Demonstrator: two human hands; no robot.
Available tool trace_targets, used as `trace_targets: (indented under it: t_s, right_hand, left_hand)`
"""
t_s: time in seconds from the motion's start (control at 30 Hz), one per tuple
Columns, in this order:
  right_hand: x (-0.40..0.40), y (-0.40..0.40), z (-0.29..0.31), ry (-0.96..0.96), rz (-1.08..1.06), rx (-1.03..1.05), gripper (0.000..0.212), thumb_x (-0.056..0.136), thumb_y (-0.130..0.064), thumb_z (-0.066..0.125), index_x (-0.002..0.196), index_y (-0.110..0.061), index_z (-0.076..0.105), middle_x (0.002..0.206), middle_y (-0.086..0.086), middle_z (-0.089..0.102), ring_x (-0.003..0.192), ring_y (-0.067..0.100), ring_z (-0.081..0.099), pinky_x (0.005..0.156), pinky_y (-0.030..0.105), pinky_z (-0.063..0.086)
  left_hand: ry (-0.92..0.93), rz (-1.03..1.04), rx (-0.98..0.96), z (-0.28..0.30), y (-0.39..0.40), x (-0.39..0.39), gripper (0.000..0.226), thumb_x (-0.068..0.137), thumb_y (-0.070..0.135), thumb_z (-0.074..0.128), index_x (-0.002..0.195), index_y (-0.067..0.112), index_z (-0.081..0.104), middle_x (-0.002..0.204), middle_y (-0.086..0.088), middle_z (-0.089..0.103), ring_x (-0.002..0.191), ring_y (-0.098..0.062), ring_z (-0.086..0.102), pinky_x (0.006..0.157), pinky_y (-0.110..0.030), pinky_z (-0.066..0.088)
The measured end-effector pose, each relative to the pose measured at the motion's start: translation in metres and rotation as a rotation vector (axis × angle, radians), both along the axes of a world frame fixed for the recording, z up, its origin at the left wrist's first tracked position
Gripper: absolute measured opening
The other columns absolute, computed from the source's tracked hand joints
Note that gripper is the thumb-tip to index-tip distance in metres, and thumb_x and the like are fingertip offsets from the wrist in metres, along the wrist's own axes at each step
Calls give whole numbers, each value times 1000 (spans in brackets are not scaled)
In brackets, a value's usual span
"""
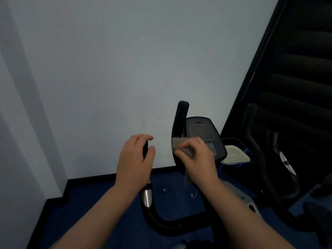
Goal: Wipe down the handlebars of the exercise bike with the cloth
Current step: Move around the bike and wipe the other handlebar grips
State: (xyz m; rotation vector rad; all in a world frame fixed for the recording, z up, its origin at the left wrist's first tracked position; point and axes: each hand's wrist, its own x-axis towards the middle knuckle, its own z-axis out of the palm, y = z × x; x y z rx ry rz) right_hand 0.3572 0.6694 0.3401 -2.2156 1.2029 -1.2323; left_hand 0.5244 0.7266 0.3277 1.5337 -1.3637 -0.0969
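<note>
Cloth (181,147): thin, limp, light; it bunches easily, so I'd keep it wadded in the palm, left of the console (204,135).
Right hand (197,159): fingers curled, pinching the cloth against the right handlebar (179,121).
Left hand (134,159): wrapped loosely round the left handlebar (147,196), well left of the console.

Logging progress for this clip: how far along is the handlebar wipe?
Done: nothing can be confirmed; no wiped area shows. In hand: the right hand presses the cloth against the right bar, mid-height. The left hand holds the left bar bare, without cloth. Left: apparently the right bar's top, the left bar and the lower bend.
</note>
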Motion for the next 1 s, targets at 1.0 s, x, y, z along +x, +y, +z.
trace_targets:
  t_s: [1.0]
  right_hand:
    - [37,-46,69,-634,-91,-23,28,88,-14,65,115,-20,68,106,-4,63,95,-8,59,84,5,43]
  left_hand:
    - [-28,49,25,3,2,2,19,93,26,50,110,29,58,111,17,54,97,-8,44,81,-32,45]
